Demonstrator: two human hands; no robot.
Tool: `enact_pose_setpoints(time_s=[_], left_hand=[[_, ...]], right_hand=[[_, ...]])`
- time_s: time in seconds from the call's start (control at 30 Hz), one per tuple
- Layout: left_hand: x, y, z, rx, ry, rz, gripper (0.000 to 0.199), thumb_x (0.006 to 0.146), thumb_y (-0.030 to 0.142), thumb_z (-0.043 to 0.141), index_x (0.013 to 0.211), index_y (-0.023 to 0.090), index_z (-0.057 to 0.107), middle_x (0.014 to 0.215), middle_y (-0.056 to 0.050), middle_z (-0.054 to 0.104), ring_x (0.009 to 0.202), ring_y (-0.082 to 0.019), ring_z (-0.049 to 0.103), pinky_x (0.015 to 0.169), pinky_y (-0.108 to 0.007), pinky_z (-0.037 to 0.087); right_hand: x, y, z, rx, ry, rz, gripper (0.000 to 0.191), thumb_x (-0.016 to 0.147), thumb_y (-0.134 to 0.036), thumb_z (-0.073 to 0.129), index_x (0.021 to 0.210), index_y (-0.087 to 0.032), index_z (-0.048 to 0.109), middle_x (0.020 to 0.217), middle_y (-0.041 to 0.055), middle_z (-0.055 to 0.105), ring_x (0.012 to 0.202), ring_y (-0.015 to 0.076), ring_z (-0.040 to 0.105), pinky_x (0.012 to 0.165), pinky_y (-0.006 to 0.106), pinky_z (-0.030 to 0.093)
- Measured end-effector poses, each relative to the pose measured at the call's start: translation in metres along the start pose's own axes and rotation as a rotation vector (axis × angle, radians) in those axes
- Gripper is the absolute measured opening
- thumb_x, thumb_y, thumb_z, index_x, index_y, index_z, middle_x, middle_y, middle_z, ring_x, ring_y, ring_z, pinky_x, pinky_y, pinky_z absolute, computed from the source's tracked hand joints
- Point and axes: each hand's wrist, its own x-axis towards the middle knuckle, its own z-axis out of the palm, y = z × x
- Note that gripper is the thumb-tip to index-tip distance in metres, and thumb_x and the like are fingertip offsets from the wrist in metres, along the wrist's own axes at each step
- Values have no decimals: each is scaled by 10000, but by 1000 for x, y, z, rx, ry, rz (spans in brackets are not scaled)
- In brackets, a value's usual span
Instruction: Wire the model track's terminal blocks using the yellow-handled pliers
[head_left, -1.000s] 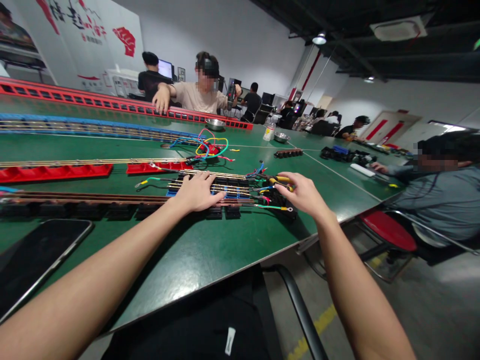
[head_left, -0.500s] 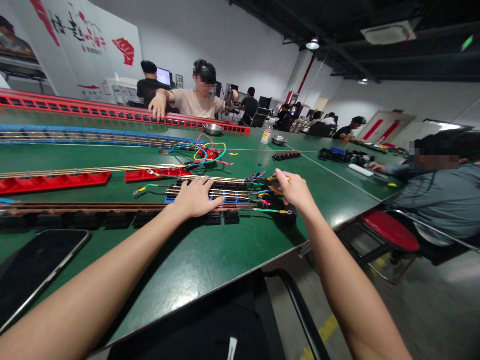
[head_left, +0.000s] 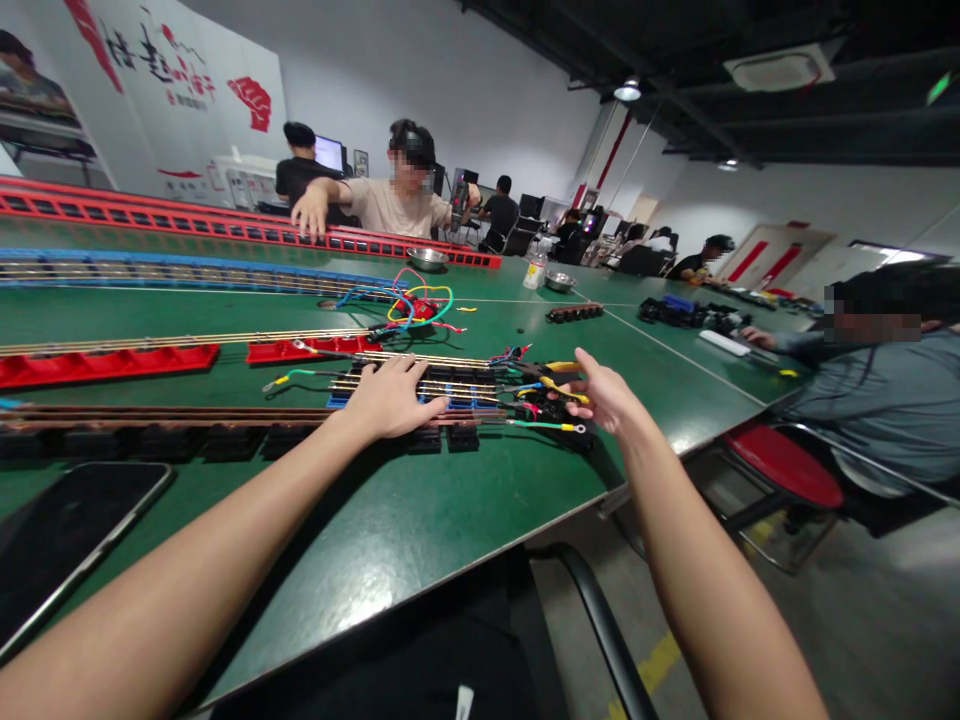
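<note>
Left hand (head_left: 391, 397) on gold rods (head_left: 461, 362), right hand (head_left: 606, 398) at yellow-handled pliers (head_left: 558, 368)

The left fingers lie spread; the right fingers stand apart, above the green worktop (head_left: 450, 510).

Open near tabletop (head_left: 435, 510) alongside brown rails (head_left: 187, 413), phone (head_left: 75, 535) blocking left, wires (head_left: 534, 425) and pliers (head_left: 559, 389) crowding right end
</note>
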Motion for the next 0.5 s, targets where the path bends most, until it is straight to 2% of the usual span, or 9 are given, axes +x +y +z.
enact_pose_setpoints(time_s=[0.07, 0.13, 0.23, 0.33, 0.4, 0.5], left_hand=[[0, 0, 0, 6, 3, -1, 740, 882, 652, 344, 1421, 158, 456, 1500, -139, 425, 1368, -329, 384, 1050, -534, 370], [0, 0, 0, 9, -2, -4, 730, 884, 651, 341, 1422, 170, 455, 1503, -133, 422, 1366, -326, 388, 1047, -526, 375], [-1, 1, -2, 14, -13, -6, 730, 889, 647, 334, 1429, 169, 446, 1513, -133, 408, 1370, -329, 384, 1047, -529, 374], [-1, 2, -2, 21, -16, -6, 737, 896, 640, 324, 1434, 149, 438, 1519, -137, 396, 1372, -329, 380, 1049, -551, 367], [-1, 2, -2, 23, -16, -6, 740, 897, 637, 322, 1436, 143, 433, 1519, -137, 397, 1372, -329, 379, 1050, -564, 361], [-1, 2, -2, 23, -15, -8, 739, 898, 638, 319, 1434, 143, 436, 1507, -143, 414, 1370, -331, 380, 1050, -575, 353]], right_hand=[[-4, 2, 4, 24, 19, 37, 424, 939, -515, 451, 928, -133, 634, 683, 109, 680, 363, 110, 520, 301, 188, 264], [-7, 4, 7, 2, 54, 6, 403, 910, -526, 512, 857, -142, 624, 735, 86, 670, 386, 106, 554, 311, 184, 268], [-7, 8, 11, -106, 114, -92, 455, 854, -602, 555, 719, -168, 563, 684, 35, 618, 391, 105, 554, 322, 191, 256], [-8, 11, 10, -288, 206, -228, 502, 825, -670, 532, 666, -193, 535, 551, -16, 541, 369, 101, 492, 362, 214, 287], [-11, 11, 9, -423, 250, -316, 516, 837, -683, 491, 664, -201, 549, 506, -21, 519, 396, 115, 487, 410, 229, 317], [-17, 9, 6, -612, 337, -430, 520, 864, -663, 452, 648, -203, 562, 545, 10, 568, 500, 142, 512, 488, 243, 329]])
